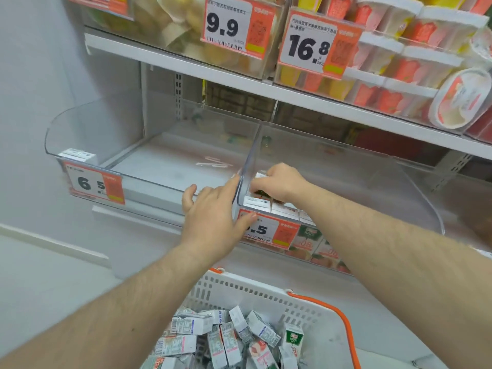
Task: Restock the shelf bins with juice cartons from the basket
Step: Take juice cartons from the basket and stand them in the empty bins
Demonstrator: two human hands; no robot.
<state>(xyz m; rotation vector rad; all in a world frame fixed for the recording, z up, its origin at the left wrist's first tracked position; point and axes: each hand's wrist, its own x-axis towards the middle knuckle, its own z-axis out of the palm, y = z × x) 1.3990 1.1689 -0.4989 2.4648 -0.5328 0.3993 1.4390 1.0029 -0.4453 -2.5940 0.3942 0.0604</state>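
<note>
— Where were our hands?
— Our left hand (pixel 213 214) lay spread against the right bin's (pixel 372 182) front corner; our right hand (pixel 279 182) pinched a juice carton (pixel 259 176) inside that bin.
— And the rest?
— More cartons (pixel 229 339) filled the basket (pixel 266 294) below.
</note>
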